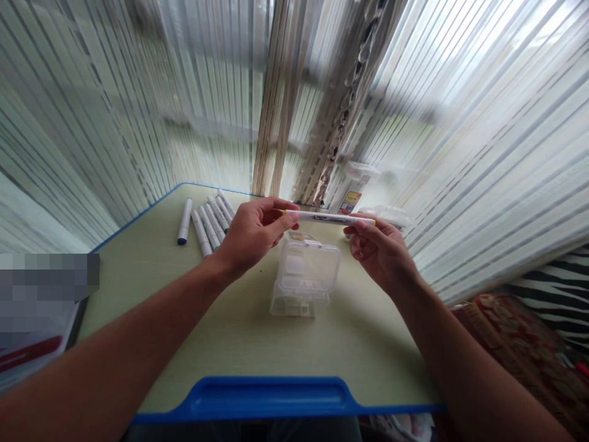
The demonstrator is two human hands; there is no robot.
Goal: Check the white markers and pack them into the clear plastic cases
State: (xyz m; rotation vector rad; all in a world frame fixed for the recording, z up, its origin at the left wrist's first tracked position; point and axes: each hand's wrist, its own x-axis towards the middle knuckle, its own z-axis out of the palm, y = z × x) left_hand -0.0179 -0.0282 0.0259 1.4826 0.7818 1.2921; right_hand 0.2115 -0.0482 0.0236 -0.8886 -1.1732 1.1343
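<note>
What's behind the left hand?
Beyond the left hand, a group of white markers lies on the table. The hand and wrist cover that side, so some marker ends, and anything wholly covered, can't be seen.

The held marker (326,217) is white, yellow at both ends, with dark lettering along its barrel. At left, the loose markers (210,226) are white too; the leftmost marker (185,216) ends in deep blue. The bench (230,350) is pale greenish cream, edged in bright blue, with a matching blue trough (276,396) on the near side. The box (308,267) is colourless and see-through; the far package (356,184) carries a yellow and red label (350,201). Whitish curtains (207,92) run in grey stripes, with brown-beige strips (271,123) mid-scene. At right, zebra-striped black-and-white fabric (552,294) meets a red-and-tan patterned textile (510,331).
</note>
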